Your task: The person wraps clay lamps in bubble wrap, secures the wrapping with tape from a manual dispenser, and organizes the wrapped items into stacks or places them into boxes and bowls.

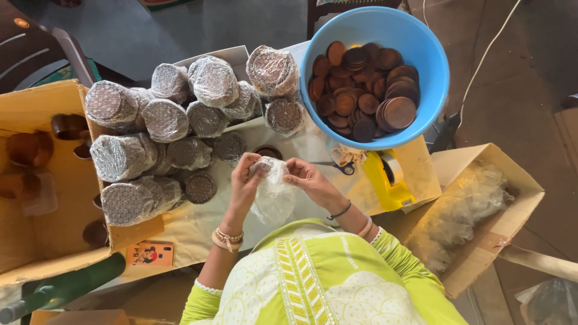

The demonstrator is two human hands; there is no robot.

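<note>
I hold a piece of clear bubble wrap [272, 191] between both hands, above the near edge of the worktop [198, 225], just in front of my chest. My left hand [245, 180] is closed around its upper left corner, fingers curled over the plastic, and my right hand [308, 179] pinches the top edge from the other side, thumb and fingertips pressed together on it; the rest of the sheet hangs loose below my hands. Whether anything sits inside the wrap I cannot tell. Just beyond my hands a dark round disc [268, 151] lies on the worktop. To the left of it, a heap of wrapped bundles [165, 120], stacks of discs sealed in bubble wrap, fills the left half of the worktop, some lying on their sides, some end-on. At the far right corner stands a blue plastic tub [436, 72] filled with loose brown wooden discs [364, 90]. Near the right edge lies a yellow tape dispenser [388, 180], with scissors [344, 164] just beside it. An open cardboard box [36, 198] adjoins the left edge, and another box holding plastic wrap [481, 204] sits off to the right.
</note>
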